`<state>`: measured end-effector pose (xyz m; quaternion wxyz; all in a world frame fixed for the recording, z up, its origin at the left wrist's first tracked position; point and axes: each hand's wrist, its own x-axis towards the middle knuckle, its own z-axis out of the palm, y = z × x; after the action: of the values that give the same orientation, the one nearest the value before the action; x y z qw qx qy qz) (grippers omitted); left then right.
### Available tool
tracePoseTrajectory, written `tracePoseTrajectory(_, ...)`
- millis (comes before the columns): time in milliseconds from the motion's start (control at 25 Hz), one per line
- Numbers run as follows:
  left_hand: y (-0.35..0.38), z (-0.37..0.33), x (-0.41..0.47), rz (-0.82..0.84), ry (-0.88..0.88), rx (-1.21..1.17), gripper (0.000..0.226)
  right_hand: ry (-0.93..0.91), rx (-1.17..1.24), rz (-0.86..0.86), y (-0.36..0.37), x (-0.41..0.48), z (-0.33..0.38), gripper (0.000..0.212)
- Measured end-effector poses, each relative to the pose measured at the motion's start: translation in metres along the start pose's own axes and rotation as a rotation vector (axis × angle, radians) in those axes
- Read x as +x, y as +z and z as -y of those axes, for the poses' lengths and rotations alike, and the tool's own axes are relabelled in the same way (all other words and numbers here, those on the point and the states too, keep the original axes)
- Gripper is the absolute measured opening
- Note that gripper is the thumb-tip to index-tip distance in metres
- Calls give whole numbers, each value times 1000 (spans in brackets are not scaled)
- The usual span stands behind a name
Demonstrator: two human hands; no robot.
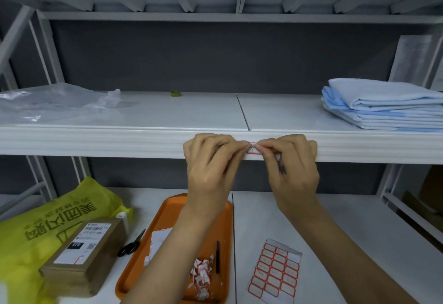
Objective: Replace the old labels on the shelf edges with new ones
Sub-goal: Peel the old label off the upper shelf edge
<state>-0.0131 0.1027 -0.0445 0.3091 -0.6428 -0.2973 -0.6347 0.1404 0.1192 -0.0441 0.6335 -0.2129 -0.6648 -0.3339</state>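
Up close to a white rack, with both hands raised to the shelf edge (107, 143). Pinching a small red-rimmed label (254, 152) there, near the middle of the edge, just under the seam between two shelf boards. Left hand (211, 167) at the label's left side, fingers (239, 145) curled, tips squeezed together on the top corner. Right hand (293, 172) at the label's right side, curled too, thumb and first finger clamped on the label's upper edge. Hard to tell how much of the label is stuck down.

Up on that shelf: a crinkly clear plastic bag (48, 102) at the left, a tiny green thing (175, 93) near the back, and a pile of folded blue cloths (383, 104) at the right.

Down on the lower shelf, under the arms: an orange tray (139, 270) holding a heap of crumpled label scraps (201, 277), a black pen (217, 255) and a white sheet (159, 241). Just right of the tray, a sheet of labels (275, 272) with red rims, some spots bare. Left of the tray, black scissors (131, 243), then a brown box (81, 258) with a white sticker, and a big yellow bag (48, 217) beside and behind the box.
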Motion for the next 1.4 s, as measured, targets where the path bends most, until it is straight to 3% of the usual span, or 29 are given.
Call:
tracePoseTrajectory(600, 1, -3, 4, 3, -51, 20, 13, 89, 32, 32, -6, 4, -1, 16)
tracePoseTrajectory(1400, 3, -7, 5, -12, -69, 70, 17, 38, 19, 27, -10, 8, -5, 18)
